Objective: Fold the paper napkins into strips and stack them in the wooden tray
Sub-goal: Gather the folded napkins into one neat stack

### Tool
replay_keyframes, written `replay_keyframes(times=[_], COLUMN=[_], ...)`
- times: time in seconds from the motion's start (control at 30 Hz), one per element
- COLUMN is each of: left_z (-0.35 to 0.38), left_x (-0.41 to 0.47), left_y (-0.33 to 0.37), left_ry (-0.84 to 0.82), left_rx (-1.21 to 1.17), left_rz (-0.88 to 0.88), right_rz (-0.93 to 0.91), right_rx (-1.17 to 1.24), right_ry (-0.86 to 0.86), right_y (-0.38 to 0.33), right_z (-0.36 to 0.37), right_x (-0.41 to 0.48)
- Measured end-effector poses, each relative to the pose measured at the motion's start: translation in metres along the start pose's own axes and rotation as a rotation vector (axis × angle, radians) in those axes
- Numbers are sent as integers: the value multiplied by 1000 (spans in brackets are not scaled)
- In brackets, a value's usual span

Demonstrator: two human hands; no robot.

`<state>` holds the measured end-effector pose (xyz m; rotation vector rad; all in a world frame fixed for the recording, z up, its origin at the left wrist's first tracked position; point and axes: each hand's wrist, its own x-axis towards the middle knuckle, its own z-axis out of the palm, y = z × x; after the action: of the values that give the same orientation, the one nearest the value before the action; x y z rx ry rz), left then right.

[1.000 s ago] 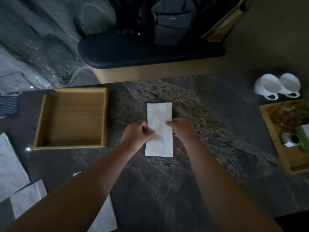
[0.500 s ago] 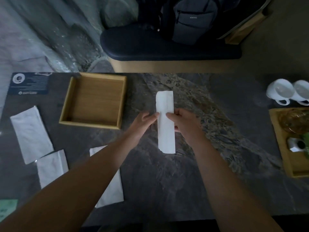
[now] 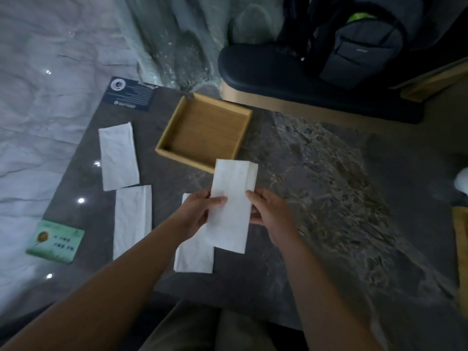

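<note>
I hold a white folded napkin strip (image 3: pixel 231 203) above the dark stone table, its far end overlapping the near right corner of the wooden tray (image 3: pixel 177 127). My left hand (image 3: pixel 200 214) pinches its left edge and my right hand (image 3: pixel 268 211) grips its right edge. The tray is square, light wood, with nothing inside it. Three more white napkins lie flat on the table: one (image 3: pixel 118 156) left of the tray, one (image 3: pixel 133 219) nearer me, and one (image 3: pixel 195 257) partly under my left hand.
A dark blue card (image 3: pixel 131 96) lies at the table's far left corner and a green card (image 3: pixel 54 241) at the left edge. A padded bench (image 3: pixel 291 79) with a grey backpack (image 3: pixel 364 39) stands beyond the table. A second wooden tray's edge (image 3: pixel 461 249) shows at far right.
The napkin was folded narrower on the table, then lifted and carried left toward the tray. The view swung left, so the tray and loose napkins now sit nearer the middle.
</note>
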<state>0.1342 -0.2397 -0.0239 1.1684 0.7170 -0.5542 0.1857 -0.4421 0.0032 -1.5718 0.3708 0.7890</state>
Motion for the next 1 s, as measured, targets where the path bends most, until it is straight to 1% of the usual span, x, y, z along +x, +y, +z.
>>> replay_keyframes(times=[0.1,0.23,0.33,0.47,0.57,0.67,0.9,1.0], left_z=[-28,-54,-65,-80,-85,-86,-92,-95], left_x=[-17,-37,-46,-53,-55,-52,-34,-28], left_y=[-13,-30,-43,-62,-70,-72,-75,-74], left_ry=[126,211,271,300,317,335,379,403], left_rx=[-5,30,88,82,130,155,411,466], left_rz=[-38,-46,-55,-67,-52,-20,48,71], right_rz=[14,26,-22,-64,-64,-75,-99,-108], right_rx=[-53,-179,-314,-461,-515,-544,-619,-611], right_ry=[-58,-99,-98,-109,-118,-84,-34,-21], right_y=[23,47,59,71,77,81,96,98], right_z=[24,49,59,68,74,78,78,79], right_x=[0,0,-2,-2,0,5,14,14])
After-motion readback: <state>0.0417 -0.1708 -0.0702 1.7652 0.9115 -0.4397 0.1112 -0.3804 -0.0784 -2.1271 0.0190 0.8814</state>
